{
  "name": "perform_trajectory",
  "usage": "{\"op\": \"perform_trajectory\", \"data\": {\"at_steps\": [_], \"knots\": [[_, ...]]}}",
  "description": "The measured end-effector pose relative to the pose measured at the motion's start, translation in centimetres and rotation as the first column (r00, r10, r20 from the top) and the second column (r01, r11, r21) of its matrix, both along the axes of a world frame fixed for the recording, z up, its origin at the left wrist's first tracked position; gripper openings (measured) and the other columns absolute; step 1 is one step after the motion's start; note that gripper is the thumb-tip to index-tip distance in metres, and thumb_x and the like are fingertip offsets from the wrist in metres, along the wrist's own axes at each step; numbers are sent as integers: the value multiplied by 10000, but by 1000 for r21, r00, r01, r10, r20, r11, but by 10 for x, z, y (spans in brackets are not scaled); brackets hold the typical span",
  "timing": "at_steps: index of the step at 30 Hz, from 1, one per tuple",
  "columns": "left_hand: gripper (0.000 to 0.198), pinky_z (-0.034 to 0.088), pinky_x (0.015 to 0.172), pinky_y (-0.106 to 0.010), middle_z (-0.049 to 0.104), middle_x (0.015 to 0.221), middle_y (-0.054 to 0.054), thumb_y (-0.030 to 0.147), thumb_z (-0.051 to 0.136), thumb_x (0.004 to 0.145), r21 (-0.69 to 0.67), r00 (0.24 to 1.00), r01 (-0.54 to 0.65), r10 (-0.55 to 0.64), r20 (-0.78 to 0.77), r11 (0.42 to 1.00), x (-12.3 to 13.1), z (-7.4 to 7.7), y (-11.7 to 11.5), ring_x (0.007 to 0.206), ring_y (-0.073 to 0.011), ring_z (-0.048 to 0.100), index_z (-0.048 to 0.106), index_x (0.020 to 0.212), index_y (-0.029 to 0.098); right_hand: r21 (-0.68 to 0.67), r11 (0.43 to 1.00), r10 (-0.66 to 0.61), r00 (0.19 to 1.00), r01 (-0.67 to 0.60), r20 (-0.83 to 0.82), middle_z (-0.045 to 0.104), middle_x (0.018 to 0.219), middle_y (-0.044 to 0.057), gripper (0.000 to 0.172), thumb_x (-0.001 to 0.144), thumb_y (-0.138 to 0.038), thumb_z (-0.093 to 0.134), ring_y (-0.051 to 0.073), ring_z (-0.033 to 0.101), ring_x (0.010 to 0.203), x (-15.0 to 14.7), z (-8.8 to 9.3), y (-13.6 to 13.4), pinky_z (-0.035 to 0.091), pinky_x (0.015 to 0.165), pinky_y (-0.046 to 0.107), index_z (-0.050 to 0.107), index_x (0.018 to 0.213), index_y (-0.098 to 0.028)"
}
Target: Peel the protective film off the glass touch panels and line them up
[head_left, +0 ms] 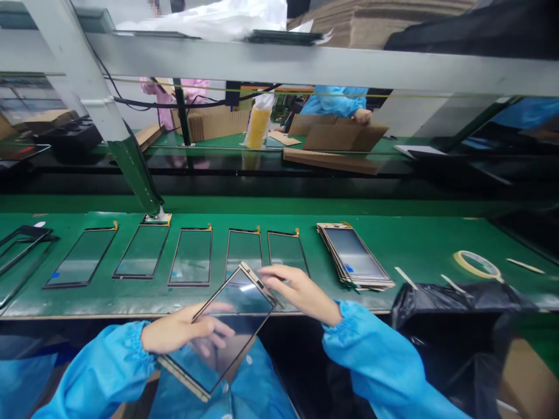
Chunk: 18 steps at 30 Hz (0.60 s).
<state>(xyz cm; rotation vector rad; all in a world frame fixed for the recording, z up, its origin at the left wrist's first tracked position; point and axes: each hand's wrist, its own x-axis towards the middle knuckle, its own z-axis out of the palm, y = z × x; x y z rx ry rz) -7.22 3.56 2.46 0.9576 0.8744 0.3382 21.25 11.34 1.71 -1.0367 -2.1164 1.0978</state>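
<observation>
A framed glass touch panel is tilted in front of me, past the bench's front edge. My left hand grips it from its left side, thumb over the glass and fingers showing through from beneath. At the panel's upper right edge, my right hand is closed, its fingertips on the pale border strip; part of the fingers is hidden. Behind it, several similar panels lie in a row on the green bench mat. A stack of framed screens stands to the right of the row.
A roll of tape and thin pale strips lie at the right. A black bag hangs over the bench's front edge. One slanted post meets the bench at the left. Across the partition, a co-worker's hand touches cardboard.
</observation>
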Motion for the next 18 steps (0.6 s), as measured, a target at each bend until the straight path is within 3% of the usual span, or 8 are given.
{"op": "perform_trajectory", "data": {"at_steps": [2,4,8,10,13,18], "knots": [[678,521,733,-272,659,1241,-158,518,637,847,4,997,41,-40,-66,999,-6,1,0,1054,-256,671,422,1427,241,224,969,77,991,-100,109,678,1047,84,312,993,-310,414,185,623,951,-11,14,7,492,847,318,619,1192,-184],[696,521,713,-258,662,1232,-155,506,620,865,7,992,66,-65,-109,998,-10,1,0,1038,-246,676,369,1461,249,359,889,182,939,-284,293,670,1010,76,312,995,-215,396,172,621,906,-21,28,14,487,792,294,585,1240,-178],[780,526,675,-245,674,1198,-160,539,643,837,-16,989,96,-97,-109,995,-15,-3,-2,1009,-241,686,321,1481,240,412,707,223,734,-575,641,656,874,32,251,913,-49,488,150,609,752,-36,46,19,400,593,255,636,1077,-169],[837,524,642,-242,696,1150,-156,562,691,785,-44,989,110,-114,-90,993,-15,-6,-3,956,-235,703,342,1469,226,429,637,202,676,-640,708,641,800,13,196,884,-12,517,142,594,678,-40,46,17,339,531,266,639,924,-160],[795,512,604,-242,737,1037,-106,523,742,748,-95,992,114,-119,-50,989,-12,-8,-1,856,-212,728,420,1419,240,498,532,143,652,-685,745,616,702,2,188,873,-10,542,134,567,580,-43,37,12,268,482,287,590,767,-158],[624,517,613,-286,758,899,-33,400,750,767,-196,990,136,-127,56,971,-8,-4,8,791,-209,746,511,1330,279,546,377,8,592,-748,806,596,647,24,156,858,-61,579,168,565,543,-49,21,6,218,453,316,559,737,-158]]}}
